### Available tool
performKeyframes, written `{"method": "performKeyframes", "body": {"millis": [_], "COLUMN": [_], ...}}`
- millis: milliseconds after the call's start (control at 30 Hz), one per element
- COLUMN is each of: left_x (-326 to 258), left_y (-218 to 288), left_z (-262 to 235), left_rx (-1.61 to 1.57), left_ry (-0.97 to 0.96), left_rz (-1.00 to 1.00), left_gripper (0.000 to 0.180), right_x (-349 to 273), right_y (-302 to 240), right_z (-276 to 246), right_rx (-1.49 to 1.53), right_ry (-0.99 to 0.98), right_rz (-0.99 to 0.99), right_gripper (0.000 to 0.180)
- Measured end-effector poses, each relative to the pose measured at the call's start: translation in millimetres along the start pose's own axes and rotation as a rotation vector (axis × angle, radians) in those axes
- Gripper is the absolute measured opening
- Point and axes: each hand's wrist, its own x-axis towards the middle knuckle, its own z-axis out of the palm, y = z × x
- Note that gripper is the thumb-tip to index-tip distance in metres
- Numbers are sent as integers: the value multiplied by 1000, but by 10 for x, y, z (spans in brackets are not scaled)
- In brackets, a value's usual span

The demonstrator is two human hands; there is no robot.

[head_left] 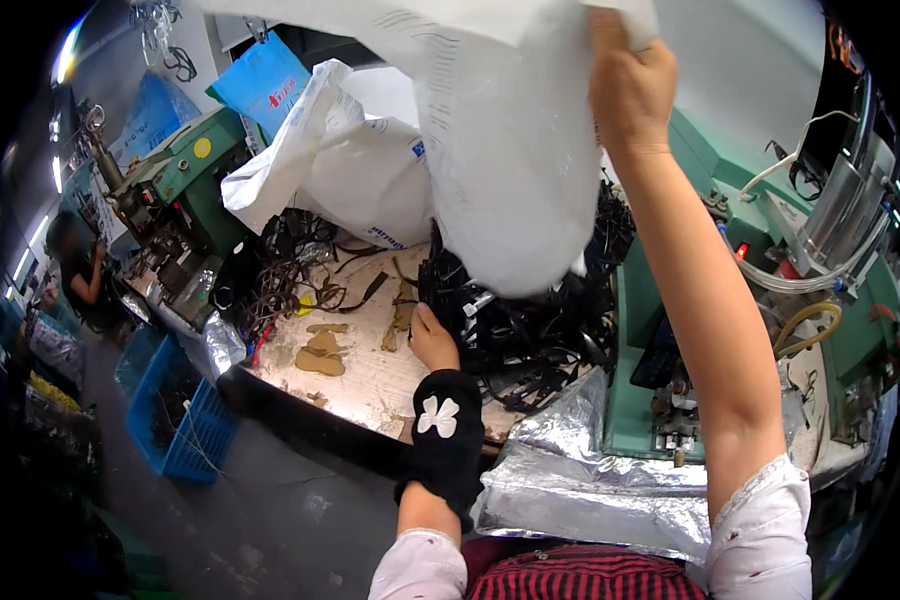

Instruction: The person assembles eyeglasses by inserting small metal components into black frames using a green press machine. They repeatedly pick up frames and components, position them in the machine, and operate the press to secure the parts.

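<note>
Raised high at the right, my right hand [632,95] is closed on the gathered top of a large white plastic sack [515,150]. The sack hangs down over a big heap of black straps [520,345] on the workbench [280,395]. Low at the heap's left edge is my left hand [436,342], with a black sleeve cover on its forearm. It touches the straps or lies right beside them; its fingers are mostly hidden. Flat tan pieces [320,355] lie on the bench to its left. Behind them stands another crumpled white sack [365,180].
Brown straps [270,285] lie tangled at the bench's left, beside a green machine [195,170]. Another green machine [660,400] stands at the right, with silver foil sheeting [590,500] before it. A blue crate [185,425] is on the floor. A person [82,270] is far left.
</note>
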Motion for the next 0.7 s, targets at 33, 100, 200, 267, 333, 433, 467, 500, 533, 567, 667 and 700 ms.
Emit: {"method": "performKeyframes", "body": {"millis": [33,100,200,267,333,433,467,500,533,567,667,700], "left_x": [-10,-4,-20,-51,-75,-43,-17,13,52,84,167,159], "left_y": [27,78,119,114,85,11,-16,-37,-48,-39,153,300], "left_z": [1,-18,-61,-87,-117,-175,-208,-247,-302,-361,-636,-725], "left_rx": [-106,-103,-106,-111,-151,-171,-126,-85,-50,-17,56,14], "left_ry": [70,127,180,171,149,125,118,79,49,24,0,6], "left_rz": [63,5,36,36,39,41,50,31,39,47,107,26], "left_gripper": [52,49,48,48,49,49,50,51,51,51,51,51], "right_x": [-46,-199,-257,-194,-90,155,268,388,526,676,1125,1230], "right_y": [91,270,392,324,141,-248,-392,-534,-676,-818,-1259,-1396], "right_z": [77,131,125,93,83,134,154,156,141,132,83,20], "right_rx": [-47,56,171,182,244,247,234,222,191,164,421,451], "right_ry": [23,18,126,113,221,303,315,327,335,342,185,165], "right_rz": [-13,-27,52,48,-22,-87,-102,-116,-67,-19,28,33], "right_gripper": [34,33,32,28,39,44,44,43,41,39,36,36]}}
